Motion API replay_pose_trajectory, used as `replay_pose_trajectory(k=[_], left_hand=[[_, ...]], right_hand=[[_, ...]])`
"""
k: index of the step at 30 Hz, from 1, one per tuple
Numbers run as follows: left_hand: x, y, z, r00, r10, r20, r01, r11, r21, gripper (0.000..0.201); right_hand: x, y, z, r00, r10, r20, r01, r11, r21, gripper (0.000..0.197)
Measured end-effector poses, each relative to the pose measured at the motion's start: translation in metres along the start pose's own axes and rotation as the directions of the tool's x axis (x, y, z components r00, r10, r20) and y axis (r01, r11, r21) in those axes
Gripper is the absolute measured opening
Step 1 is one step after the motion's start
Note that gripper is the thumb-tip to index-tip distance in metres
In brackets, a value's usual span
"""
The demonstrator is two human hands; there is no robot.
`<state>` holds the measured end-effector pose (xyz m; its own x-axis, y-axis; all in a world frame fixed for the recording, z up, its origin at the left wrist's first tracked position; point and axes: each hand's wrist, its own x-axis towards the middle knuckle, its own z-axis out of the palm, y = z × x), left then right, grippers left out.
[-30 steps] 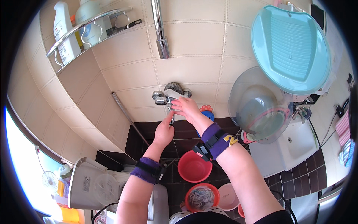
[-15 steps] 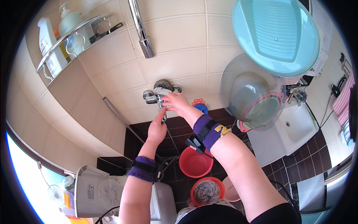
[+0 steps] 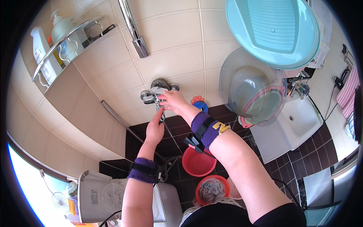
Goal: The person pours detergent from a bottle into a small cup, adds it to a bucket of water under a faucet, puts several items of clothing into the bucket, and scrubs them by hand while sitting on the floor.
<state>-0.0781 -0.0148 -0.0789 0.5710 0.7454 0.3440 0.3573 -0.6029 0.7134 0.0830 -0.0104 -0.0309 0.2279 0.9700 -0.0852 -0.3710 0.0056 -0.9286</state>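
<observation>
A chrome wall faucet (image 3: 148,97) is mounted low on the beige tiles, with a dark fuzzy scrubber (image 3: 160,83) resting on top. My right hand (image 3: 176,102) reaches over the faucet from the right, its outstretched fingers spread against the lever area; the exact contact is hidden. Just below, my left hand (image 3: 154,130) points its index finger up to the spout, touching or nearly touching it. From the spout a thin streak, which looks like running water, slants down to a red basin (image 3: 197,162) on the floor. Purple wristbands with black straps circle both forearms.
A red bucket (image 3: 223,179) with wet grey cloth stands nearest me. A turquoise washboard basin (image 3: 272,56) and clear tub (image 3: 230,89) hang at right, above a white sink (image 3: 300,125). A grey-white appliance (image 3: 89,206) stands lower left, below a bottle shelf (image 3: 56,81).
A thin streak like water now runs from the spout toward the red basin. Both hands keep almost the same pose at the faucet; the view has shifted slightly.
</observation>
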Motion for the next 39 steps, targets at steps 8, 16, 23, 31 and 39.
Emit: replay_pose_trajectory(k=[8,16,23,31,39], left_hand=[[0.0,-0.001,0.0,1.0,-0.005,0.0,0.005,1.0,-0.013,0.063],[-0.001,-0.005,0.002,1.0,0.026,-0.018,-0.027,0.998,-0.063,0.063],[-0.002,-0.001,-0.001,1.0,0.014,-0.02,-0.015,1.0,-0.007,0.063],[-0.006,0.011,0.001,0.999,-0.003,0.035,0.009,0.982,-0.188,0.066],[-0.094,0.022,0.072,0.967,0.096,-0.237,-0.113,0.992,-0.057,0.055]], right_hand=[[0.0,0.0,0.0,1.0,-0.003,0.003,0.003,1.0,0.024,0.043],[0.003,0.002,0.001,1.0,-0.012,-0.005,0.012,1.0,0.019,0.043],[0.0,-0.001,0.005,1.0,-0.007,-0.024,0.008,1.0,0.012,0.042],[-0.035,0.02,-0.007,0.997,-0.073,0.0,0.073,0.988,0.138,0.038],[-0.127,0.12,-0.102,0.981,0.192,-0.022,-0.191,0.98,0.055,0.04]])
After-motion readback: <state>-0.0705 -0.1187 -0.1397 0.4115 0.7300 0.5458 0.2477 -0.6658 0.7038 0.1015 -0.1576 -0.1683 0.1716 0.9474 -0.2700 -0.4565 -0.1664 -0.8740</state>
